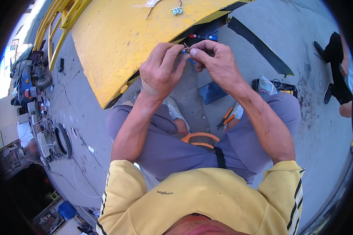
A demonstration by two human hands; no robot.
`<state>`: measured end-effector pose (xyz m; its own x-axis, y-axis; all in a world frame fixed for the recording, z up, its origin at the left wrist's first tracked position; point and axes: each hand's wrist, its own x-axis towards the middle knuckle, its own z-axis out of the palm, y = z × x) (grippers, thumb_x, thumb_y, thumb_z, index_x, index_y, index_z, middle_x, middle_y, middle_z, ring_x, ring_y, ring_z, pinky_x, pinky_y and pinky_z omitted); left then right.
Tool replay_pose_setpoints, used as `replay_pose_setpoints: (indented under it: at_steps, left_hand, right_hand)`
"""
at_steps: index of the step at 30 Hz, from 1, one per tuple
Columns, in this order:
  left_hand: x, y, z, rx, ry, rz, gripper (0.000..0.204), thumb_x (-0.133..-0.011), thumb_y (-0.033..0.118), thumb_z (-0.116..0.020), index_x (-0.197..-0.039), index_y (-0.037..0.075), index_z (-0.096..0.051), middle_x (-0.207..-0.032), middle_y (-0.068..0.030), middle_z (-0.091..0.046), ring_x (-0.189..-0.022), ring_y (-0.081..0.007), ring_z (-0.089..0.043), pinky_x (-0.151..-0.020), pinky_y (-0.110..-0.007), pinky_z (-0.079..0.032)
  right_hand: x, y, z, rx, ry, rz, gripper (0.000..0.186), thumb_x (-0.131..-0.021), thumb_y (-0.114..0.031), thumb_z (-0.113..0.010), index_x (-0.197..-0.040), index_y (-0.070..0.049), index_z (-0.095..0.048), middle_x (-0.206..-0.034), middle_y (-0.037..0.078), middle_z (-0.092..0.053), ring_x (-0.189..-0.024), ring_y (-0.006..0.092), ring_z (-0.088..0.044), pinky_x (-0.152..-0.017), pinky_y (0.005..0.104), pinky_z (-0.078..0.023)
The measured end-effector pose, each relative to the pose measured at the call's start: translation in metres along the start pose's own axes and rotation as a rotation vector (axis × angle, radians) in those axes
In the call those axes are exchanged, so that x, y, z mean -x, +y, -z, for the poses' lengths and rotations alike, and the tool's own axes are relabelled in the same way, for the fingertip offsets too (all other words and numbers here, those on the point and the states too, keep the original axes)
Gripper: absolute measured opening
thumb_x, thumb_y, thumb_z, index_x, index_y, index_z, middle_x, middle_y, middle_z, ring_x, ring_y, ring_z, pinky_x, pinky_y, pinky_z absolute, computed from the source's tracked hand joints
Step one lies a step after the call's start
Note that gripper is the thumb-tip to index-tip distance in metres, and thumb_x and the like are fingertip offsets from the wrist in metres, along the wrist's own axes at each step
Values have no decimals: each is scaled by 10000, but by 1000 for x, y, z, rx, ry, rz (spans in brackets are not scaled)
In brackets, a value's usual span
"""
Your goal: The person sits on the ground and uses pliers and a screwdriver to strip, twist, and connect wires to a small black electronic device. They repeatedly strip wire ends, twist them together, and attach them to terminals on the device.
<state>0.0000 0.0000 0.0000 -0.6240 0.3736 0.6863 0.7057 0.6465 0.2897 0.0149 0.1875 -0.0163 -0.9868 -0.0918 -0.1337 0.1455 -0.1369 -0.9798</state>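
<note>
My left hand (161,67) and my right hand (215,59) meet over the edge of a yellow tread-plate platform (117,47). Both pinch the bared end of a thin wire (186,48), fingertips nearly touching. Some blue insulation (191,61) shows just under the fingers; how the strands lie between them is too small to make out. Behind my hands, in the gap under the platform edge, lies a tool with red and blue parts (203,37). Between my feet are orange-handled pliers (226,117) and, by my lap, a curved orange handle (202,137).
Small shiny fittings (177,11) sit on the platform. A long black strip (259,47), a dark flat panel (212,93) and an open tool case (288,88) lie on the ground. Another person (333,66) is at the right. A scooter (29,76) and tyre (62,141) stand left.
</note>
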Motion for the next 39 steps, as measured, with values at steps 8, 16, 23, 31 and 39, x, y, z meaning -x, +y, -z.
replay_pose_setpoints:
  at_steps: [8,16,23,31,39]
  left_hand:
    - [10,1,-7,470,-66,500,105,-938,72,-761,-1005,6,-713,-857,-25,-668,-689,-117,-632,-568,-245,-506]
    - [-1,-8,2,1328,-305,1341,169,-977,170,-726,-1034,20,-674,-832,5,-606,-646,-49,-511,-520,-198,-412]
    - [3,8,-2,146,-38,203,237,-827,-6,-850,-1026,30,-727,-891,-46,-674,-651,-102,-598,-565,-258,-494]
    - [5,-1,-12,117,-19,105,106,-902,73,-804,-972,35,-735,-838,-47,-672,-640,-118,-618,-539,-275,-489]
    - [-2,-16,11,1123,-434,1197,235,-1016,253,-705,-1056,26,-747,-850,-10,-660,-656,-56,-544,-526,-210,-433]
  right_hand:
    - [3,0,-7,101,17,113,185,-991,-171,-706,-1047,2,-738,-793,13,-691,-668,66,-634,-612,246,-530]
    - [3,1,0,104,28,68,187,-981,-168,-704,-1027,9,-745,-799,26,-710,-658,69,-637,-609,252,-536]
    - [2,-6,5,42,-14,-43,208,-1008,-211,-718,-1079,-17,-747,-850,-8,-692,-713,58,-616,-661,228,-545]
    - [3,-3,2,39,-1,-8,200,-989,-181,-710,-1060,2,-745,-808,6,-689,-673,68,-636,-632,243,-550]
    - [5,-5,3,149,-28,41,192,-994,-173,-687,-1044,5,-735,-828,24,-701,-682,71,-625,-624,263,-519]
